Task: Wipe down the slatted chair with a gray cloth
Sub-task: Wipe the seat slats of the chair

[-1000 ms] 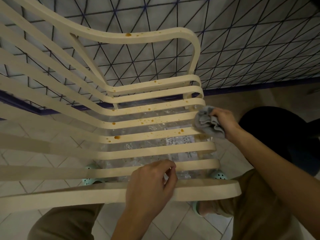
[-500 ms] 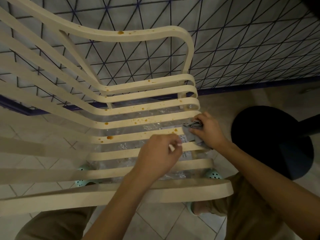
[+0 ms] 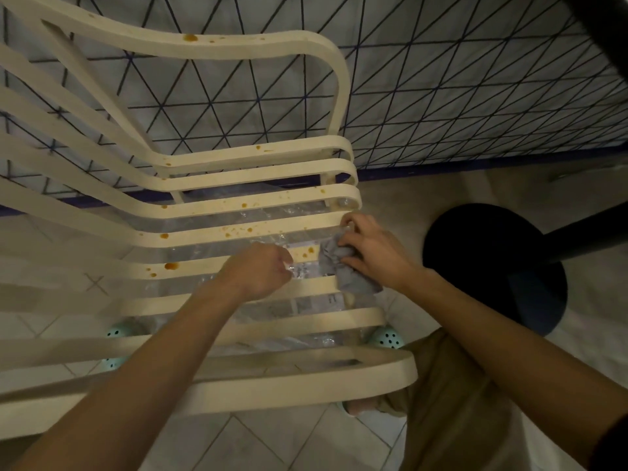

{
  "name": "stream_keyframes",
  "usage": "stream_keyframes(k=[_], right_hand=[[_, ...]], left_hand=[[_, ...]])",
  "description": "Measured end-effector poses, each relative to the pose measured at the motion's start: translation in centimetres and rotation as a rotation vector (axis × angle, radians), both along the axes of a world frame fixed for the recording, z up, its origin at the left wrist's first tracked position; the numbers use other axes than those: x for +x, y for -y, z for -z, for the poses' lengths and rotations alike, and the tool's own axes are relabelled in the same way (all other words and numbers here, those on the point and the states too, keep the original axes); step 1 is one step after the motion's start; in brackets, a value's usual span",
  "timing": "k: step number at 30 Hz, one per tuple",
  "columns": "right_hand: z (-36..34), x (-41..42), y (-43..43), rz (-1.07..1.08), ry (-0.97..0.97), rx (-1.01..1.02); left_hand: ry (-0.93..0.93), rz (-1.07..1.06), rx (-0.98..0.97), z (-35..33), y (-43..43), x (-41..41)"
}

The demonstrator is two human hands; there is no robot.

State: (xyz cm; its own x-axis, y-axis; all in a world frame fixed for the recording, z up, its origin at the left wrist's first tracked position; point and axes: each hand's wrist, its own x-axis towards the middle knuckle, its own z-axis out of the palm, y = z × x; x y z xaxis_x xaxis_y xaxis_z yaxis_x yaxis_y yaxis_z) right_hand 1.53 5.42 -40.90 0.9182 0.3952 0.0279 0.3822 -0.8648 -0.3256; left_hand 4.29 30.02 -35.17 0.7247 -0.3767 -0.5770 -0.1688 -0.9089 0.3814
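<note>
The cream slatted chair [image 3: 238, 158] fills the left and middle of the view, and orange-brown spots dot several seat slats and the top armrest. My right hand [image 3: 377, 253] grips a crumpled gray cloth [image 3: 343, 271] and presses it on the right ends of the middle seat slats. Just left of the cloth, a stain [image 3: 307, 251] sits on the same slat. My left hand [image 3: 260, 270] hovers over that slat with its fingers curled. Nothing shows in that hand, and its fingertips are hidden.
A black round pedestal base [image 3: 492, 266] with a dark pole stands on the floor to the right. Clear plastic sheet [image 3: 302, 212] lies under the seat. Mint perforated slippers [image 3: 387, 338] show beneath the front. A triangle-patterned wall [image 3: 441, 79] lies behind.
My left hand let go of the front rail and moved up to the middle slats. My right hand brought the cloth from the slat ends down onto the slats.
</note>
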Motion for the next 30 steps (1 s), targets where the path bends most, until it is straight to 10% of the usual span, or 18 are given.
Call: stream_keyframes(k=[14, 30], right_hand=[[2.6, -0.7, -0.4, -0.200, 0.139, -0.049], [1.6, -0.1, -0.8, -0.267, 0.139, -0.092]], left_hand=[[-0.291, 0.462, 0.336, 2.1, -0.2, -3.1], [-0.087, -0.136, -0.326, -4.5, -6.8, -6.7]])
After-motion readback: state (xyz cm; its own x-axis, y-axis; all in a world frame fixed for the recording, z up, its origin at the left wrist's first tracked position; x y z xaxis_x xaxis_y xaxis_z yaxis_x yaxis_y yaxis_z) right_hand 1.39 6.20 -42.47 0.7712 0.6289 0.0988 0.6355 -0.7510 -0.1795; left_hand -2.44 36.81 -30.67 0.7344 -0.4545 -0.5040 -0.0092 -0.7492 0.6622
